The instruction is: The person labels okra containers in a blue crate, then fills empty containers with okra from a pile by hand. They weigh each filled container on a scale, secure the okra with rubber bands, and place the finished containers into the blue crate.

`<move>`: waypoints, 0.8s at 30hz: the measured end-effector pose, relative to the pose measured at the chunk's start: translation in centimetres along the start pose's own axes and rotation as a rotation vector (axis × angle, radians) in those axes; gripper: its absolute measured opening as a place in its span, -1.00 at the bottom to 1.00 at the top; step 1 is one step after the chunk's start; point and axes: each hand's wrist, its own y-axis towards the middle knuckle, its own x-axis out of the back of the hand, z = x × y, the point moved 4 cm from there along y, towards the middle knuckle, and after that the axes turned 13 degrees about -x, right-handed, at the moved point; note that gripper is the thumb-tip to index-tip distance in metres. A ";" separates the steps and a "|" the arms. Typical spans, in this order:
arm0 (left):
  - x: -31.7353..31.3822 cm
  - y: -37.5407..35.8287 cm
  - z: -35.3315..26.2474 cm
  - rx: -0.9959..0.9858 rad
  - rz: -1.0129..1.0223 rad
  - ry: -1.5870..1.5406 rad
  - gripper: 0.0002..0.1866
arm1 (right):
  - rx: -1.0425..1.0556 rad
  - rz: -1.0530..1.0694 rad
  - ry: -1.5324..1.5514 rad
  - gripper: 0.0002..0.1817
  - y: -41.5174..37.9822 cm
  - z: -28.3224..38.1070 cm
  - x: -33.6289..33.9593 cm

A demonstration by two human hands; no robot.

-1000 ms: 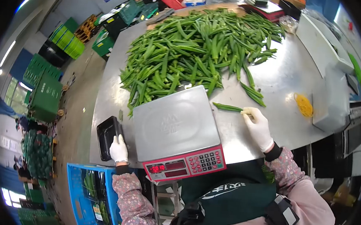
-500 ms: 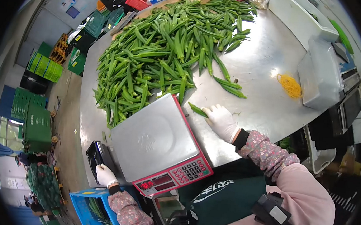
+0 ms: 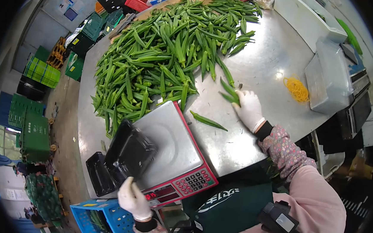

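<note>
Here, your right hand (image 3: 249, 110) had its grip around two okra pods (image 3: 229, 91), pointing far-left over the tabletop (image 3: 271, 79); your left hand (image 3: 134, 200) lay by the black tray (image 3: 134, 154) over the scale (image 3: 182, 148), its hold unclear.

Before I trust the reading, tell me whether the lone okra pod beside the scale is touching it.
Apart. The head view shows bare metal table between the okra pod and the red edge of the scale.
</note>
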 end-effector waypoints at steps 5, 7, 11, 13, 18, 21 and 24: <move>-1.8 -0.5 -3.8 -0.114 0.046 -0.099 -0.71 | 0.190 0.300 0.138 -0.56 -3.5 2.9 0.6; -1.8 -0.4 -3.8 -0.103 0.054 -0.112 -0.71 | 0.268 -0.137 0.160 -0.60 -1.5 2.1 1.8; -1.3 0.3 -4.3 -0.151 0.100 -0.089 -0.69 | -0.066 -0.020 -0.004 -0.47 4.9 -2.6 -0.9; -1.4 -0.1 -4.2 -0.125 0.139 -0.116 -0.67 | 0.098 0.047 0.059 -0.42 4.4 -3.2 -2.2; -1.4 -0.2 -5.2 -0.107 0.117 -0.124 -0.71 | 0.472 0.222 0.124 -0.40 -3.4 -0.4 0.1; -1.2 -0.1 -5.8 -0.094 0.073 -0.118 -0.72 | 0.500 0.295 0.102 -0.48 -8.5 -1.9 3.5; -1.1 -0.2 -5.8 -0.094 0.044 -0.087 -0.75 | 0.534 0.338 0.012 -0.54 -14.9 -7.1 7.8</move>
